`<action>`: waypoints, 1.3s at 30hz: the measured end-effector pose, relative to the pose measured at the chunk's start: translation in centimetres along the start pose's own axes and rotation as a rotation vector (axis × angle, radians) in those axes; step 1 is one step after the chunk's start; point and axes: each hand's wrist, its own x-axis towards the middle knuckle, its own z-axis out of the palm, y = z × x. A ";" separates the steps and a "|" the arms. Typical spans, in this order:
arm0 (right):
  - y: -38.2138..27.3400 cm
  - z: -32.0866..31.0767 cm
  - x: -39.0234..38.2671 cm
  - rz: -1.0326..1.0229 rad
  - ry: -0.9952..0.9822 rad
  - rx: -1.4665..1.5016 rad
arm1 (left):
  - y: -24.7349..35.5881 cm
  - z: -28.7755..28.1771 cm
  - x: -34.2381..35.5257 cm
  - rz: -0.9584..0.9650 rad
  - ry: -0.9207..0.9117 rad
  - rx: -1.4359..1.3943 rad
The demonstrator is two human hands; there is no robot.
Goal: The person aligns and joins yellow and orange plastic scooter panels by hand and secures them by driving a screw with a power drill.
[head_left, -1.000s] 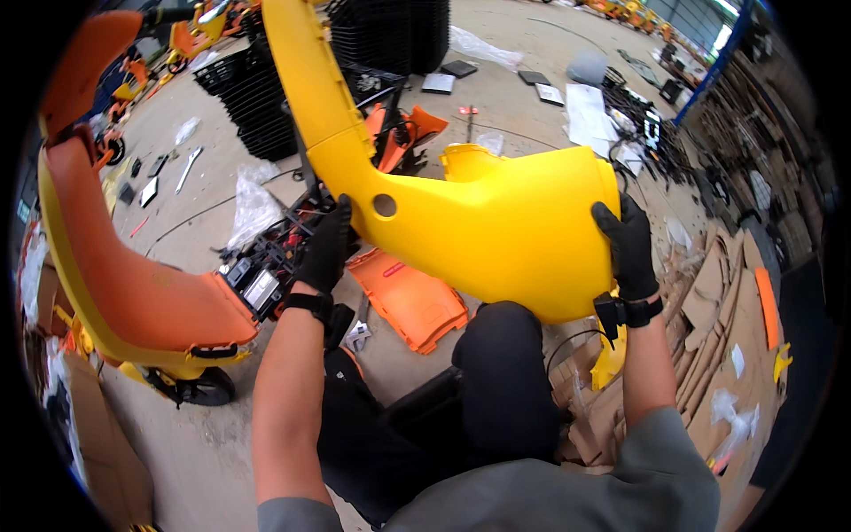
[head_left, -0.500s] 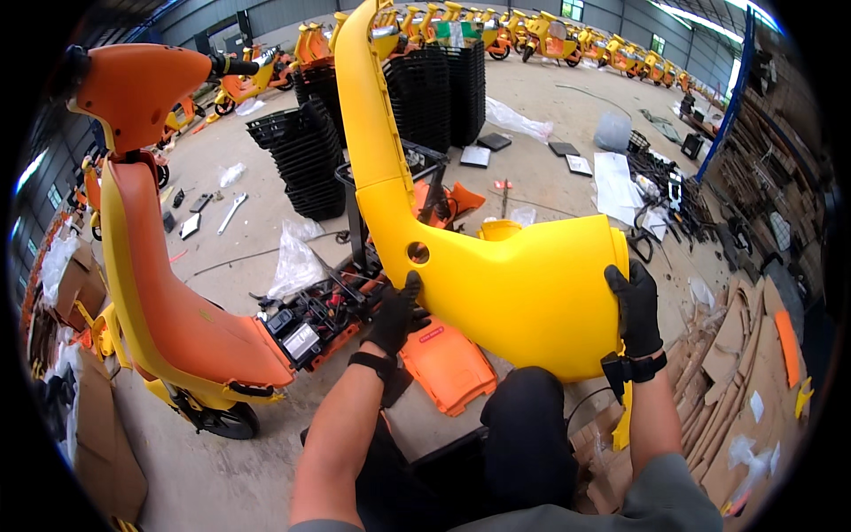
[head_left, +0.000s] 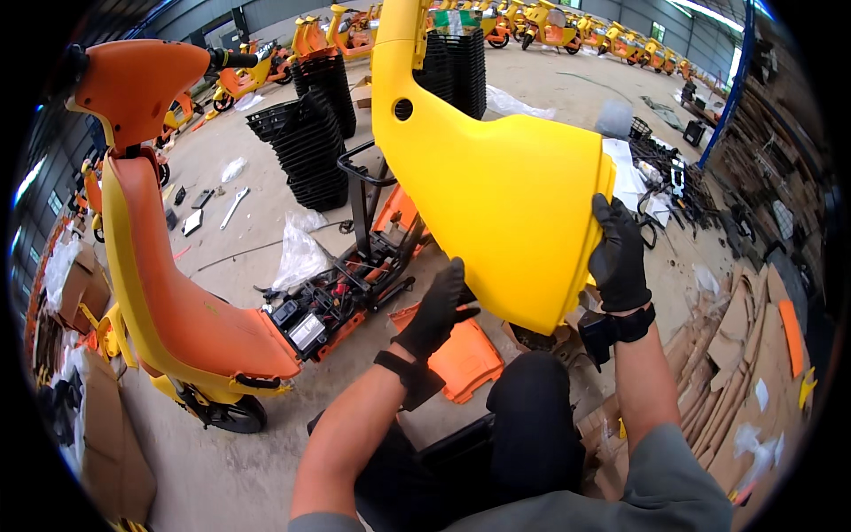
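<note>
A large yellow scooter body panel [head_left: 496, 186] with a round hole is raised in front of me, its narrow arm pointing up and away. Gloved in black, my right hand [head_left: 619, 253] is closed around the panel's right rim. My left hand [head_left: 436, 310], also in a black glove, is at the lower left edge with its fingers bent against it; part of its grip is hidden. Behind the panel, the partly stripped orange and yellow scooter [head_left: 204, 310] stands at the left, with its wiring and frame [head_left: 332, 301] exposed. Below the panel lies an orange cover [head_left: 465, 359].
Stacks of black baskets [head_left: 306, 151] stand beyond the scooter frame. A wrench [head_left: 234, 208] and clear plastic wrap [head_left: 300, 253] lie on the floor. Flattened cardboard [head_left: 709, 390] is spread at the right, near a cable pile [head_left: 674, 182]. Rows of scooters [head_left: 567, 31] fill the back.
The yellow panel has been lifted and tilted, its hole now higher and farther off. Both hands have moved up with it, the left one sliding to its lower edge.
</note>
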 end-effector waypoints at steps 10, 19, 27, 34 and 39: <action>-1.0 10.6 -0.5 0.008 -0.482 -0.191 | 2.4 -4.0 -1.2 0.470 0.013 0.314; 3.7 10.8 0.7 -0.080 -0.167 -0.282 | 3.2 -5.4 -4.6 0.059 -0.018 0.012; 9.9 6.9 0.7 -0.015 0.000 -0.493 | 4.7 -11.8 -1.3 0.057 -0.005 0.448; 12.0 6.2 1.8 0.136 0.031 -0.260 | 13.3 -5.0 -10.3 0.078 -0.109 0.601; 15.0 6.4 2.4 0.139 0.006 -0.333 | 10.7 -2.4 -13.7 0.023 -0.135 0.959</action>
